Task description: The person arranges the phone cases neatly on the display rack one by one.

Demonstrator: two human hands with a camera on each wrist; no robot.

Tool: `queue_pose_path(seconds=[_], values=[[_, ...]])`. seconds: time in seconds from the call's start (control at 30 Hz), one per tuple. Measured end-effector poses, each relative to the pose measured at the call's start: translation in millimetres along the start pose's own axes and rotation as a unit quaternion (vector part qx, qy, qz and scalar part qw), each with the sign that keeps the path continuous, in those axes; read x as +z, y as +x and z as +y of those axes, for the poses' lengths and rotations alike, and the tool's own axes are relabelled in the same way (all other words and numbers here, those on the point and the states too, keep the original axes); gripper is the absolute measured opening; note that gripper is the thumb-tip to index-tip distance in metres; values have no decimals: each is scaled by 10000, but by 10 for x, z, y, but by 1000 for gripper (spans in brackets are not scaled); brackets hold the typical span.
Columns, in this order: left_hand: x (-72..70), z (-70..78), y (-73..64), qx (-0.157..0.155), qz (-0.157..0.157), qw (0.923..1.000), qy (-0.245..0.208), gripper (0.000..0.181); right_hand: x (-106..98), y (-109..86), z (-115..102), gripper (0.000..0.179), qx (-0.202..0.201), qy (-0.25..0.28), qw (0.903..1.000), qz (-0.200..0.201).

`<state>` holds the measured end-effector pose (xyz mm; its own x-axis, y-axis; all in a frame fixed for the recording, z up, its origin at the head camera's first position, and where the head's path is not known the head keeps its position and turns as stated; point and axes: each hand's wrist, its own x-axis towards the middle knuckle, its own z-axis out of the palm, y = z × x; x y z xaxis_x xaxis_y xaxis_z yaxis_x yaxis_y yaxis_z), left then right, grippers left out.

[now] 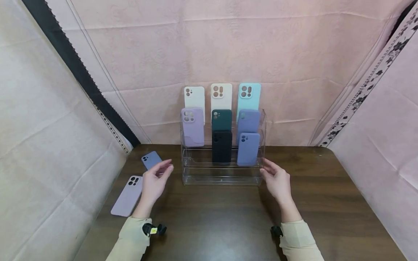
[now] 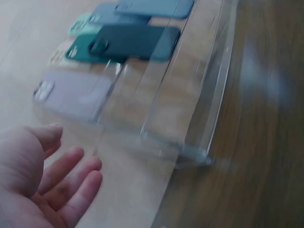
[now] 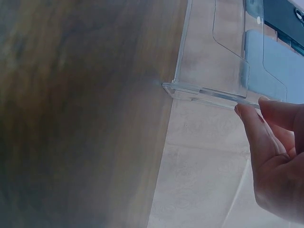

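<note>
A clear tiered display stand (image 1: 222, 180) holds phone cases in rows. At the top are white (image 1: 194, 97), cream (image 1: 221, 98) and turquoise (image 1: 249, 97) ones. Below them come a lavender case (image 1: 192, 127), a dark green case (image 1: 221, 120) and a violet-blue case (image 1: 249, 121). Lower still sit a black case (image 1: 222, 146) and a periwinkle case (image 1: 248, 149). My right hand (image 1: 277, 179) pinches the stand's right side edge between thumb and finger, as the right wrist view shows. My left hand (image 1: 156, 181) hovers left of the stand, fingers loosely bent and holding nothing.
On the brown wooden table (image 1: 209, 224), a blue phone case (image 1: 151, 159) lies beyond my left hand, partly covered by it. Another lavender case (image 1: 126, 197) lies left of my left wrist. Pale cloth (image 1: 130, 54) hangs close behind the stand and along both sides.
</note>
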<state>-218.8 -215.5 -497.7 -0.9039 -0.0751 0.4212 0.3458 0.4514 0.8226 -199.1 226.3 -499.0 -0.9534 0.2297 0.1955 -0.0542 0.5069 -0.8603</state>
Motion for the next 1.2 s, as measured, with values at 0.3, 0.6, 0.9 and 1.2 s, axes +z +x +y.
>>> queue_pose_path(seconds=[0.3,0.6,0.9,1.2], values=[[-313,-327,-3,-779,-439,9948,483,39,10,19,14,44,-63,-2,10000,13],[-729,-617,-90,-910,-766,9852,1230,41,22,-1,15,45,-20,-44,10000,-13],[-1104,-886,-166,-1364,-459,9625,2299,56,13,3,14,44,-45,-37,10000,55],[-1221,-972,-212,-1383,-969,9558,2407,78,6,5,2,44,-105,29,9999,53]])
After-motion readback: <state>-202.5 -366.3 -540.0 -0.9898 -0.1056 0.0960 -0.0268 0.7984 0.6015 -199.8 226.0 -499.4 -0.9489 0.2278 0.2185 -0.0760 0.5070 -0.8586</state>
